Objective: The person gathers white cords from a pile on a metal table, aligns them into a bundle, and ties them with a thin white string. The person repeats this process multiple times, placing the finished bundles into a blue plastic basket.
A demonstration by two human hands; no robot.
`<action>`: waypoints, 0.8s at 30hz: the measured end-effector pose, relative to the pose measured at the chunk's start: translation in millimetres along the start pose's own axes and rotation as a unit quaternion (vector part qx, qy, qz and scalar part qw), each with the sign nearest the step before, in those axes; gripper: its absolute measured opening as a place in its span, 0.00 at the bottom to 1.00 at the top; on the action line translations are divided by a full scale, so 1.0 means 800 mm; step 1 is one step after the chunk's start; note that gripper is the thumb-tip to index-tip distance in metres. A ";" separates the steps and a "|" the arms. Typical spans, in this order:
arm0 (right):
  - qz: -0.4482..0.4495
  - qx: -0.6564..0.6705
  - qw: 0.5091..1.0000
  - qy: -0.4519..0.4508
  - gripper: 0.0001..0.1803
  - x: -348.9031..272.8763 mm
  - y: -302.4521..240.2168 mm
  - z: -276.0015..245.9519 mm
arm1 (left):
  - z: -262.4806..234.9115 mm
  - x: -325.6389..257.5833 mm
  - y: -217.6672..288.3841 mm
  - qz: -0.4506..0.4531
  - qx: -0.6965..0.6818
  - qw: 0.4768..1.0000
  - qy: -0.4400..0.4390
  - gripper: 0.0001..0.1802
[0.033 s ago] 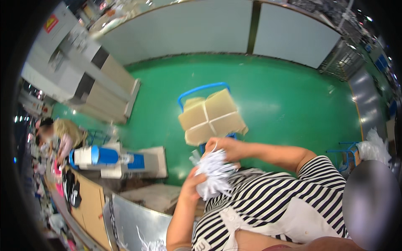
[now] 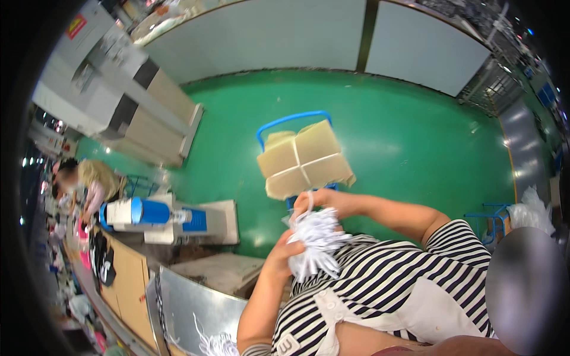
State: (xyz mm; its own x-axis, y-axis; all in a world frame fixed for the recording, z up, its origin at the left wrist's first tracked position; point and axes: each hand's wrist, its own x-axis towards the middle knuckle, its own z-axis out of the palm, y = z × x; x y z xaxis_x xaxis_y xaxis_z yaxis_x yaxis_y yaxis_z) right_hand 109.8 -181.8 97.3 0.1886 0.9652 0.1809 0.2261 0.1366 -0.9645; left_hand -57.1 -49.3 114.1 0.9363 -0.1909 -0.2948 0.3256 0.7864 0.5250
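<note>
A thick bunch of white strips (image 2: pixel 319 237), looking like flat cords or elastic, hangs in front of my striped shirt. My left hand (image 2: pixel 286 254) is closed around the bunch from its left side. At the top of the bunch, my right hand (image 2: pixel 320 200) has its fingers curled together on a white strand that loops up above the fingers. The fingertips of both hands are partly covered by the strips. More white strands (image 2: pixel 218 344) lie on the metal tabletop (image 2: pixel 202 305) at the lower left.
Ahead stands a blue trolley (image 2: pixel 294 120) carrying a tan package (image 2: pixel 306 160) tied with white straps. To the left are a blue-and-white machine (image 2: pixel 151 215), a tall grey cabinet (image 2: pixel 119 89) and a co-worker (image 2: pixel 98 187) at a long bench. A blue stool (image 2: pixel 493 222) with a plastic bag is at right.
Both hands and the white bunch have shifted slightly to the right in the picture. The strand by my right hand now stands up more above the fingers.
</note>
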 end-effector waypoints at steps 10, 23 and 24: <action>0.051 0.428 0.902 0.017 0.30 -0.017 0.031 -0.037 | 0.045 0.034 0.016 0.004 0.099 0.995 0.020 0.28; 0.140 0.158 0.967 0.144 0.22 0.000 0.007 -0.049 | 0.008 0.096 0.013 0.090 0.217 0.961 0.144 0.18; 0.132 0.161 0.966 0.154 0.19 0.003 0.003 -0.054 | 0.001 0.099 0.016 0.084 0.230 0.959 0.141 0.21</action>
State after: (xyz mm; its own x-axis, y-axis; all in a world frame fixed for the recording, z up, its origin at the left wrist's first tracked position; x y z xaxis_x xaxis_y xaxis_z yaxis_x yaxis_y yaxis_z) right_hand 151.9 -189.0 103.5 0.4864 0.8701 -0.0793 -0.1695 0.0049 -0.9855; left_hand 21.7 -54.7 98.5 0.9290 0.1330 -0.3453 0.2574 0.4382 0.8613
